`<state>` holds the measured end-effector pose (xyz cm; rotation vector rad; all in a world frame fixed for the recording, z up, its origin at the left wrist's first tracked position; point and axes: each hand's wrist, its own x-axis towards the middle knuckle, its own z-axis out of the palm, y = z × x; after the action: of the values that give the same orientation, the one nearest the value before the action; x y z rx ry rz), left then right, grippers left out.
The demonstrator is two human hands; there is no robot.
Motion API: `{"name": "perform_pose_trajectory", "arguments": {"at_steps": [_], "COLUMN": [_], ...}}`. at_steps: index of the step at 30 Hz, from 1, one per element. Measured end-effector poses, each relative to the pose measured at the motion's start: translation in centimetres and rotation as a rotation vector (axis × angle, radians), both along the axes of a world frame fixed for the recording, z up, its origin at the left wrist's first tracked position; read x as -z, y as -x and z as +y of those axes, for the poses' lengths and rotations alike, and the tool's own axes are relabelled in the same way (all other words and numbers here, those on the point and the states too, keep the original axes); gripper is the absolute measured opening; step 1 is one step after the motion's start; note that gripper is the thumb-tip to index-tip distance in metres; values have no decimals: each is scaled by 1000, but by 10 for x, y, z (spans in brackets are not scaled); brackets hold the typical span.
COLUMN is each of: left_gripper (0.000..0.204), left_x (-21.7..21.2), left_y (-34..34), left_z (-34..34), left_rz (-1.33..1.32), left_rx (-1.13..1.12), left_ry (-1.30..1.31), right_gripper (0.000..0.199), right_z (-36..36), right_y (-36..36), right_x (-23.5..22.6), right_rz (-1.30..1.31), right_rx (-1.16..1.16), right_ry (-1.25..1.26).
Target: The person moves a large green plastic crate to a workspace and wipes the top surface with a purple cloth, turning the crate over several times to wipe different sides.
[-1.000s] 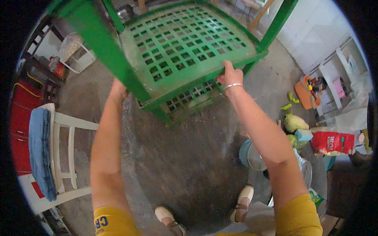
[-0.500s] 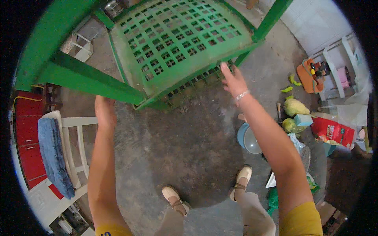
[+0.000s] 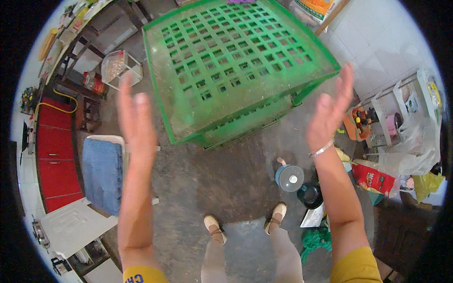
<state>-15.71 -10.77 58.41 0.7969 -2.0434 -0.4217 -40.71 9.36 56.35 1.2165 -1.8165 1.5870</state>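
"At the near part of the floor (image 3: pixel 231 184), what do you see?"

"Two cream shoes (image 3: pixel 211 220), set apart, toes ahead. To their right lies a green bag (image 3: pixel 316 239); past it come a dark pan (image 3: pixel 310 195) and, just beside that, a pot (image 3: pixel 289 178) with a see-through lid."

"And toward the floor's left side?"

"A blue cushion (image 3: pixel 101 174) on a pale chair (image 3: pixel 109 138), and a red cabinet (image 3: pixel 54 162) farther left."

"How are the left hand (image 3: pixel 138 118) and right hand (image 3: pixel 325 115) held?"

"Both are raised and flat, fingers straight, palms turned toward each other. The left is beside the left edge of the green rack (image 3: pixel 245 94), with a gap showing. The right, a bracelet (image 3: pixel 322 149) at its wrist, is by the near right corner; I can't tell whether its fingertips touch."

"So where is the rack itself?"

"Straight ahead on the floor, between the hands and reaching beyond them. Its top has rows of squarish holes, and a lower tier shows under the near edge."

"Anything farther off?"

"An orange basket (image 3: pixel 350 129) to the right, a purple thing (image 3: pixel 240 1) at the top's far edge, and an orange-and-white sack (image 3: pixel 316 8) past the far right corner."
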Motion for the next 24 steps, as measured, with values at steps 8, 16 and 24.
{"name": "perform_pose_trajectory", "arguments": {"at_steps": [8, 16, 24], "left_gripper": [57, 63, 64], "left_x": [38, 24, 14], "left_y": [57, 55, 64], "left_z": [24, 20, 12], "left_rz": [-647, -662, -781], "left_rx": [-352, -314, -299], "left_ry": [-181, -222, -257], "right_gripper": [65, 72, 74], "right_z": [-78, -90, -103], "right_y": [47, 33, 37], "right_x": [17, -1, -9], "right_rz": [141, 35, -55], "right_rx": [105, 67, 54], "right_ry": [-597, -906, -981]}}
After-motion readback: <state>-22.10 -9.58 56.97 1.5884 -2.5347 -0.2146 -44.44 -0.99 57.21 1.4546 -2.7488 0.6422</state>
